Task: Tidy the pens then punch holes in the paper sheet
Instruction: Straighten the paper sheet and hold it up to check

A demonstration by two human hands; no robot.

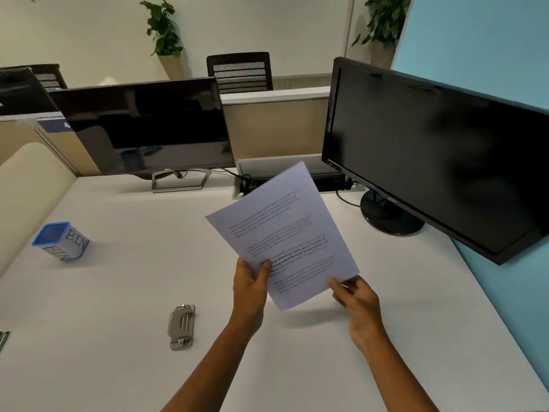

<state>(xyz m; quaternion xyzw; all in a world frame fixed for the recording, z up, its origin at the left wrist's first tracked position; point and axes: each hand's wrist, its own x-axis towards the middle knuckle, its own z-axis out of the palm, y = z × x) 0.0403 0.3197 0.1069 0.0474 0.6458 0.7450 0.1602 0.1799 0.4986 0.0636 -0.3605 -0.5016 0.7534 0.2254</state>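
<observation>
A printed paper sheet is held tilted above the white desk. My left hand grips its lower left edge, thumb on the printed face. My right hand pinches its lower right corner. A grey hole punch lies on the desk to the left of my left forearm, apart from the sheet. A blue-rimmed cup labelled "BIN" stands at the far left. No pens show clearly; a dark object peeks in at the left edge.
Two dark monitors stand at the back, one on the left and a larger one on the right, with its round base on the desk. A cable tray lies between them. A blue partition bounds the right side.
</observation>
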